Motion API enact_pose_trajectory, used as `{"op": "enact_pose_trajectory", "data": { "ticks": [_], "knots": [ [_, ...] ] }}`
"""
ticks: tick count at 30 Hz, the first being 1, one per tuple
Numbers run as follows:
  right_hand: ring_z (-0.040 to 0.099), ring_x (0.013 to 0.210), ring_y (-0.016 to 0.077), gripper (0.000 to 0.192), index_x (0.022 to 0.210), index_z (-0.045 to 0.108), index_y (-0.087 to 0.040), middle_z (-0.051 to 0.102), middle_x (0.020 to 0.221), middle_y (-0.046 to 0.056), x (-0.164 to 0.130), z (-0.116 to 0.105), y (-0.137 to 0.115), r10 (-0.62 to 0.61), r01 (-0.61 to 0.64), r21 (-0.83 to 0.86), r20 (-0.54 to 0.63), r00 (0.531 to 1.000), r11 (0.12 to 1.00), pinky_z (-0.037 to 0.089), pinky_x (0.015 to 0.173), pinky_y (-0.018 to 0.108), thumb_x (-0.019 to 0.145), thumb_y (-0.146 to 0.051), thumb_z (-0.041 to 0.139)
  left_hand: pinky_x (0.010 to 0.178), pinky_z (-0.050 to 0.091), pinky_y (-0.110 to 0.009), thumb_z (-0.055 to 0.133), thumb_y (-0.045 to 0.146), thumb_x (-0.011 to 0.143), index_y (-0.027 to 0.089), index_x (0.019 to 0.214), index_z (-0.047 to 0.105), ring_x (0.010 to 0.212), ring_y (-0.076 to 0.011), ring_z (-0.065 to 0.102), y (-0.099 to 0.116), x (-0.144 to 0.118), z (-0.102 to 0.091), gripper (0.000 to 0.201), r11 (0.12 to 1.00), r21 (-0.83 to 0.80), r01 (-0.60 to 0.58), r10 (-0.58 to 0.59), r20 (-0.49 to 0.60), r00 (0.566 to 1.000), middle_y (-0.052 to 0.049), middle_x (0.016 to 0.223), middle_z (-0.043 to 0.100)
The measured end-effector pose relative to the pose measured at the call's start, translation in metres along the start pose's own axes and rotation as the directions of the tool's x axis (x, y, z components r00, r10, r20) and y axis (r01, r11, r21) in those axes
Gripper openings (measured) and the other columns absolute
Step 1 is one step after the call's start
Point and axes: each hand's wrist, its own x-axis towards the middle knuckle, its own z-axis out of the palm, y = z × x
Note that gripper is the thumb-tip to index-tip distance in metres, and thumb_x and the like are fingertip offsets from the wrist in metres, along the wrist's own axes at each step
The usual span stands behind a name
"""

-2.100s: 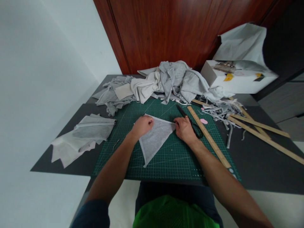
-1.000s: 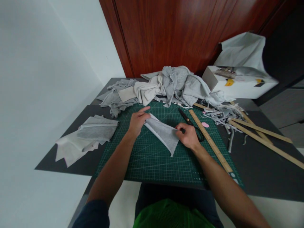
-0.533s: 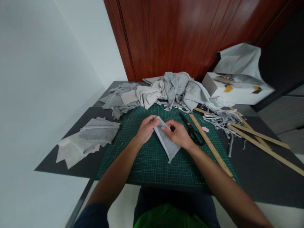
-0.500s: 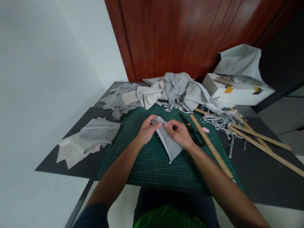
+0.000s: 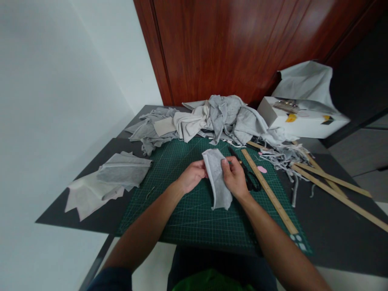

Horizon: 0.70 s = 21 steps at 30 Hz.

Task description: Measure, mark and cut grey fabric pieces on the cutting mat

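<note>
- Dark grey counter (image 5: 333, 218) against a red-brown wooden wall carries a green gridded cutting mat (image 5: 194, 214), and over the mat's middle sits the folded piece of light grey fabric (image 5: 217, 180).
- That fabric lay flat on the mat as a wide triangle two seconds ago; now it is folded into a narrow strip and lifted, its lower end hanging just above the mat, so the folding looks done.
- Left hand (image 5: 191, 178) pinches the strip's left edge, grip closed on the cloth.
- Right hand (image 5: 235, 178) clasps the right edge, grip likewise closed on it.
- Black-handled scissors (image 5: 247, 176) and a long wooden ruler (image 5: 268, 190) lie just right of that hand.
- A heap of grey cloth offcuts (image 5: 212, 119) crowds the far edge; a stack of cut grey pieces (image 5: 106, 182) lies towards the left edge.
</note>
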Motion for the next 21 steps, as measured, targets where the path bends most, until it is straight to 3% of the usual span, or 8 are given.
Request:
{"op": "enact_pose_trajectory", "data": {
  "ticks": [3,6,11,18,21],
  "knots": [
    [0.051,0.065,0.0170,0.036,0.096,0.059,-0.025,0.054,0.073,-0.003,-0.006,0.005,-0.001,-0.024,0.023,0.006,0.086,0.996,1.000,0.041,0.061,0.030,0.105,-0.059,0.050,0.086,0.053,-0.038,0.088,0.030,0.065,0.015,0.095,0.077,0.088,-0.0246,0.071,-0.006,-0.002,0.007,0.035,0.996,-0.089,-0.022,0.025,0.033,0.999,-0.008,0.089,0.075],
    [0.055,0.069,0.0176,0.034,0.098,0.060,-0.025,0.059,0.076,-0.002,-0.011,0.010,-0.001,-0.032,0.032,0.001,0.151,0.988,0.999,0.044,0.065,0.031,0.105,-0.057,0.050,0.084,0.054,-0.036,0.097,0.030,0.062,0.015,0.091,0.076,0.084,-0.0225,0.072,-0.013,-0.001,0.013,0.039,0.995,-0.101,0.000,-0.006,-0.062,0.998,-0.008,0.089,0.076],
    [0.047,0.063,0.0163,0.039,0.092,0.058,-0.024,0.050,0.068,-0.005,-0.007,0.008,0.000,0.031,-0.034,-0.051,-0.056,0.998,0.998,0.039,0.060,0.030,0.105,-0.060,0.049,0.089,0.055,-0.039,0.096,0.017,0.055,0.015,0.095,0.077,0.087,-0.0237,0.074,-0.012,0.003,0.010,0.044,0.989,-0.115,-0.097,0.065,-0.259,0.964,-0.007,0.092,0.079],
    [0.046,0.065,0.0173,0.041,0.089,0.056,-0.025,0.048,0.068,-0.005,-0.001,0.003,-0.002,-0.012,0.005,-0.058,-0.117,0.993,0.998,0.040,0.061,0.030,0.102,-0.063,0.050,0.085,0.055,-0.037,0.087,0.011,0.056,0.020,0.104,0.072,0.086,-0.0212,0.073,0.004,0.003,-0.004,0.051,0.987,-0.037,-0.157,0.143,-0.259,0.955,-0.001,0.091,0.076],
    [0.046,0.065,0.0173,0.041,0.090,0.056,-0.025,0.048,0.068,-0.005,-0.001,0.003,0.000,0.002,-0.008,-0.044,-0.135,0.991,0.999,0.039,0.060,0.030,0.101,-0.064,0.051,0.085,0.053,-0.036,0.080,0.008,0.053,0.019,0.103,0.074,0.088,-0.0217,0.072,0.011,0.003,-0.009,0.052,0.991,-0.011,-0.130,0.123,-0.238,0.963,-0.002,0.091,0.077]
  ]
}}
